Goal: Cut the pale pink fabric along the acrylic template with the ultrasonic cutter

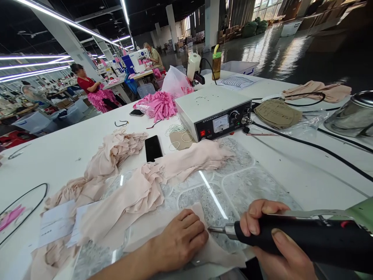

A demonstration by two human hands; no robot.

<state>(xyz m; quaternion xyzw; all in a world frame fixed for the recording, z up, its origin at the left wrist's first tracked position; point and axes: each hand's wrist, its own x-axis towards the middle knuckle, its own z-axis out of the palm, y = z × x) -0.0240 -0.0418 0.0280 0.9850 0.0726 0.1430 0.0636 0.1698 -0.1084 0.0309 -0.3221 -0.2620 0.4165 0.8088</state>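
Observation:
My right hand (272,249) grips a black handheld tool (300,239) whose metal tip (217,230) points left at a pale pink fabric piece (163,225). My left hand (180,239) lies on that fabric with its fingers curled, pressing it onto a glass-topped patterned work plate (233,186). The tool's tip ends right beside my left fingers. Stacks of pale pink fabric pieces (145,179) lie just beyond my hands.
A white control box with dial and knobs (214,111) stands behind, black cables (305,146) running right. A black phone (153,148), elastic rings, bright pink fabric strips (159,105), a metal pot (352,114) and a bottle are on the table. People work at sewing stations far left.

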